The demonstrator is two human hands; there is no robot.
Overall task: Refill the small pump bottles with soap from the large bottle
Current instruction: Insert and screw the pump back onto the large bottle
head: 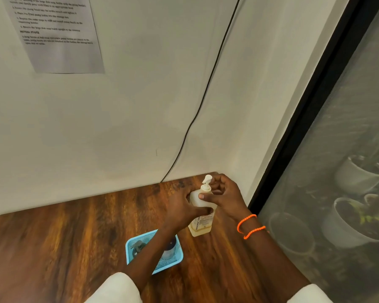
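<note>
A large pale bottle (200, 224) with a white pump head stands upright near the far right corner of the wooden table (64, 237). My left hand (182, 209) grips its body from the left. My right hand (224, 196) holds its shoulder and neck from the right, thumb across the front just below the pump collar. A blue basket (131, 254) sits nearer to me, under my left forearm. Inside it are a small bottle with a dark pump (137, 248) and a second small bottle (170, 250), partly hidden by the arm.
The table meets a white wall at the back, where a black cable (197, 119) runs down behind the edge. A printed sheet (55, 33) hangs on the wall. A dark-framed window (315, 110) stands to the right.
</note>
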